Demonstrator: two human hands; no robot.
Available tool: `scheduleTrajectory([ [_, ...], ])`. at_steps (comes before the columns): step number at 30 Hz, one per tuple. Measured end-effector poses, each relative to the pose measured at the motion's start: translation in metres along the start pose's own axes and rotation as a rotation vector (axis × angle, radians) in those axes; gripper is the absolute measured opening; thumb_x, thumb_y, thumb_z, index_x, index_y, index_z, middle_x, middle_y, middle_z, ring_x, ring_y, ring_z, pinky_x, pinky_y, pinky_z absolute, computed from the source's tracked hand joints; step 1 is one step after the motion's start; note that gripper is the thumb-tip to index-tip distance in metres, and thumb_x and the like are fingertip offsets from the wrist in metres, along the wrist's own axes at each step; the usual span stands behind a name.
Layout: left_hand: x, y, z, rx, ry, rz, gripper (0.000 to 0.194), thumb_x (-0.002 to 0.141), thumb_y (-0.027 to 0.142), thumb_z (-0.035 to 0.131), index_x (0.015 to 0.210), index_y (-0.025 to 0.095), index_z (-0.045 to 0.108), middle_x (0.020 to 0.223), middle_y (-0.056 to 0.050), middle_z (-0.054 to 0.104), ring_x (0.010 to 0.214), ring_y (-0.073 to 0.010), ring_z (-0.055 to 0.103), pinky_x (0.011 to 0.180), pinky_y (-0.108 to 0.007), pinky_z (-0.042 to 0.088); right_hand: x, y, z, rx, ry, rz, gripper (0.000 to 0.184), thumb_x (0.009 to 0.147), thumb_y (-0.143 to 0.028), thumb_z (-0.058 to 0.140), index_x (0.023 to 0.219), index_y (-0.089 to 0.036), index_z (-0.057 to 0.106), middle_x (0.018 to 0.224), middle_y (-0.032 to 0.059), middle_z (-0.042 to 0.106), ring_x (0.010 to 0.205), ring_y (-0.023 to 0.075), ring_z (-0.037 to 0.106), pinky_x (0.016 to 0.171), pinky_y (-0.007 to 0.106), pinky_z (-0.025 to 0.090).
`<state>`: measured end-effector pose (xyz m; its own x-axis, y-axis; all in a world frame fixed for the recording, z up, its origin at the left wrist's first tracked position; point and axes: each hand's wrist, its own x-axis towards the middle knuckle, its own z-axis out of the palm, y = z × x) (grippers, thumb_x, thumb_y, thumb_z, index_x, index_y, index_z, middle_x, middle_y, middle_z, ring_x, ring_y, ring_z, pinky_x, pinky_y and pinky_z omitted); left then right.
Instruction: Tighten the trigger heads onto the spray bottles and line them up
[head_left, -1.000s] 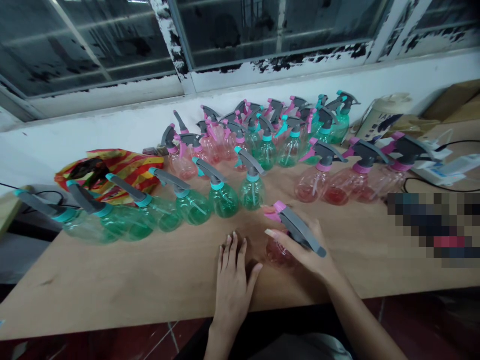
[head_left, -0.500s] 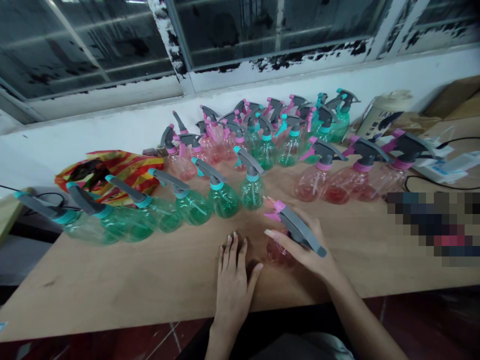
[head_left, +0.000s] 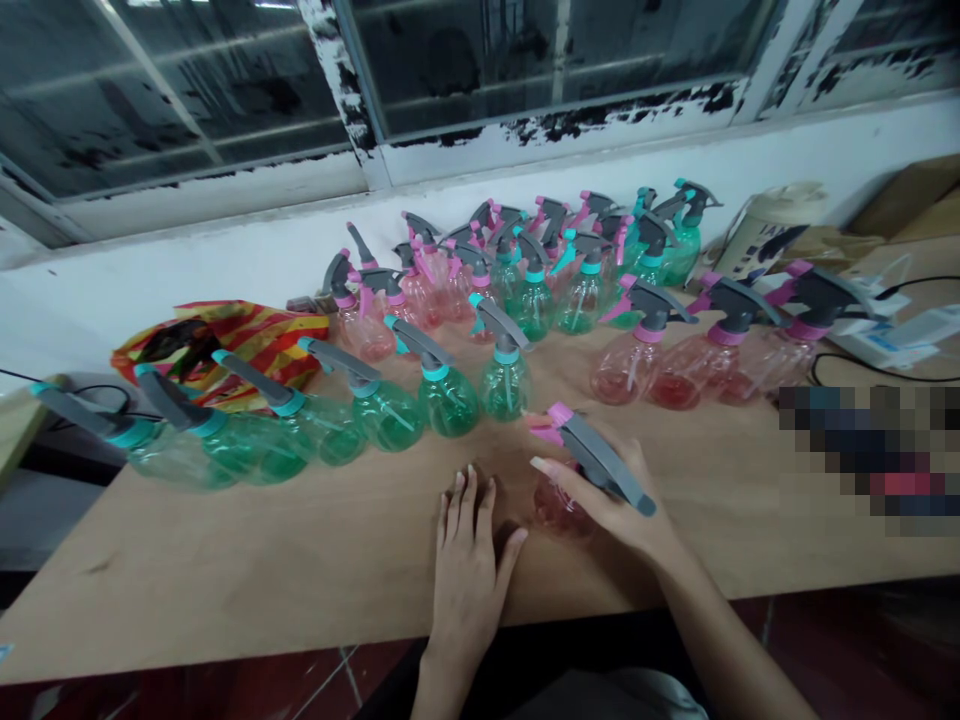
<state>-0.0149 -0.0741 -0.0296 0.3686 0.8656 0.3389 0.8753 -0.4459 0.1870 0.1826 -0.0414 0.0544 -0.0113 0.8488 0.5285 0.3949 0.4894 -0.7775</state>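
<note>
Around the neck of a pink spray bottle (head_left: 559, 505) with a grey and pink trigger head, my right hand (head_left: 619, 500) is closed. The bottle stands on the table (head_left: 315, 580), its nozzle pointing away from me and to the left. My left hand (head_left: 469, 570) lies flat on the wood just left of that bottle, fingers a little apart and holding nothing. Beyond my hands, a green spray bottle (head_left: 505, 385) ends a slanting row of several green ones running to the left. Three pink spray bottles (head_left: 624, 370) stand together to the right.
Against the wall, several pink and green spray bottles (head_left: 534, 300) stand crowded. A red and yellow striped bag (head_left: 262, 345) lies behind the green row. At the back right are a pale tumbler (head_left: 772, 235), a cardboard box (head_left: 911, 205) and black cables (head_left: 885, 370).
</note>
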Motion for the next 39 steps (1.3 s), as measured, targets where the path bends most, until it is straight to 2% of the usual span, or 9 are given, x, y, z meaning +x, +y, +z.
scheduleTrajectory([
  [4, -0.0002, -0.0001, -0.0005, -0.004, -0.008, -0.001, 0.053, 0.1, 0.04, 0.042, 0.146, 0.015, 0.032, 0.153, -0.016, 0.037, 0.143, -0.0285, 0.03, 0.112, -0.052, 0.033, 0.0018, 0.0018, 0.0012, 0.021, -0.016, 0.017, 0.024, 0.084, -0.027, 0.067, 0.108, -0.024, 0.066, 0.103, 0.0039, 0.073, 0.096, 0.0206, 0.07, 0.082, 0.032, 0.055],
  [9, -0.0007, -0.0001, 0.0006, 0.004, -0.004, 0.002, 0.054, 0.1, 0.04, 0.042, 0.146, 0.014, 0.033, 0.152, -0.017, 0.038, 0.142, -0.0292, 0.031, 0.111, -0.053, 0.034, 0.0024, 0.0035, 0.0038, 0.0, 0.021, 0.039, 0.009, 0.083, -0.03, 0.069, 0.088, -0.024, 0.065, 0.082, -0.0007, 0.071, 0.075, 0.0169, 0.07, 0.07, 0.028, 0.054],
  [13, -0.0006, -0.0005, 0.0006, 0.008, -0.008, 0.003, 0.053, 0.1, 0.039, 0.042, 0.145, 0.013, 0.033, 0.152, -0.018, 0.038, 0.142, -0.03, 0.031, 0.111, -0.054, 0.034, 0.0025, 0.0031, 0.0046, -0.013, 0.034, 0.05, 0.009, 0.085, -0.031, 0.066, 0.08, -0.024, 0.062, 0.071, -0.0025, 0.066, 0.064, 0.0146, 0.066, 0.062, 0.026, 0.053],
  [16, -0.0001, -0.0005, 0.0001, 0.008, -0.013, 0.011, 0.054, 0.1, 0.038, 0.043, 0.146, 0.012, 0.032, 0.152, -0.018, 0.038, 0.142, -0.0305, 0.031, 0.111, -0.055, 0.034, 0.0033, 0.0024, 0.0032, -0.005, 0.003, 0.038, 0.01, 0.084, -0.034, 0.066, 0.087, -0.024, 0.066, 0.079, 0.0, 0.07, 0.072, 0.0176, 0.069, 0.067, 0.03, 0.055],
  [19, 0.0003, -0.0001, -0.0002, 0.002, -0.019, 0.008, 0.055, 0.099, 0.038, 0.044, 0.147, 0.013, 0.029, 0.153, -0.018, 0.036, 0.142, -0.0306, 0.03, 0.111, -0.055, 0.034, 0.0034, 0.0006, 0.001, 0.014, -0.034, 0.047, 0.022, 0.084, -0.035, 0.066, 0.102, -0.024, 0.068, 0.094, 0.0033, 0.073, 0.085, 0.0204, 0.07, 0.074, 0.032, 0.056],
  [24, 0.0006, 0.0007, -0.0009, -0.027, -0.015, -0.006, 0.056, 0.1, 0.038, 0.043, 0.148, 0.015, 0.027, 0.153, -0.018, 0.035, 0.143, -0.0303, 0.03, 0.111, -0.055, 0.033, 0.002, -0.0021, -0.0002, 0.016, -0.01, 0.047, 0.029, 0.083, -0.032, 0.068, 0.11, -0.024, 0.066, 0.092, 0.0015, 0.072, 0.08, 0.018, 0.069, 0.073, 0.031, 0.056],
  [28, 0.0007, 0.0009, -0.0014, -0.03, -0.012, -0.004, 0.056, 0.099, 0.038, 0.043, 0.148, 0.015, 0.027, 0.153, -0.018, 0.036, 0.143, -0.0303, 0.03, 0.112, -0.055, 0.033, 0.0021, -0.0017, -0.0004, 0.003, -0.022, 0.024, 0.032, 0.084, -0.032, 0.067, 0.114, -0.026, 0.064, 0.095, 0.0026, 0.072, 0.088, 0.0207, 0.069, 0.078, 0.034, 0.056],
  [36, 0.0006, 0.0013, -0.0007, -0.022, -0.003, -0.002, 0.055, 0.099, 0.038, 0.044, 0.146, 0.013, 0.031, 0.152, -0.018, 0.037, 0.143, -0.03, 0.03, 0.112, -0.054, 0.033, 0.0025, -0.002, -0.0008, -0.008, -0.036, 0.012, 0.036, 0.085, -0.03, 0.065, 0.12, -0.027, 0.063, 0.1, 0.0041, 0.073, 0.091, 0.0223, 0.07, 0.08, 0.037, 0.058],
  [39, 0.0005, 0.0015, -0.0008, -0.03, -0.009, -0.008, 0.054, 0.099, 0.038, 0.044, 0.146, 0.014, 0.031, 0.152, -0.017, 0.038, 0.143, -0.0298, 0.03, 0.112, -0.054, 0.033, 0.0029, -0.0029, -0.001, -0.014, -0.058, -0.003, 0.04, 0.086, -0.028, 0.063, 0.126, -0.026, 0.06, 0.111, 0.0066, 0.071, 0.102, 0.0239, 0.068, 0.088, 0.04, 0.056],
])
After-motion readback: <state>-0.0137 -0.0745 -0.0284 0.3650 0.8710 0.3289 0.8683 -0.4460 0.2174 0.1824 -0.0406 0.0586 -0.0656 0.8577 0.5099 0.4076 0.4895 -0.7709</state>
